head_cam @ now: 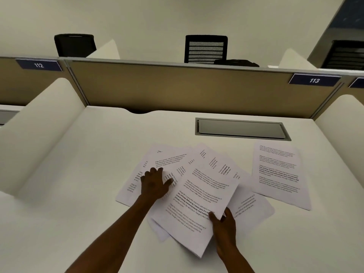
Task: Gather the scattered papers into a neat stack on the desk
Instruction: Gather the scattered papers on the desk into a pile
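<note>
Several printed white sheets lie fanned and overlapping on the white desk. My left hand rests flat, fingers spread, on the left sheets of the pile. My right hand pinches the lower right edge of the top sheet, thumb on top, and that sheet lies tilted over the others. One more sheet pokes out from under it to the right. A single sheet lies apart at the right, touching none of the pile's upper sheets.
A grey cable hatch is set into the desk behind the papers. Curved white side dividers flank the desk, with a tan back partition labelled 113. Black chairs stand beyond it.
</note>
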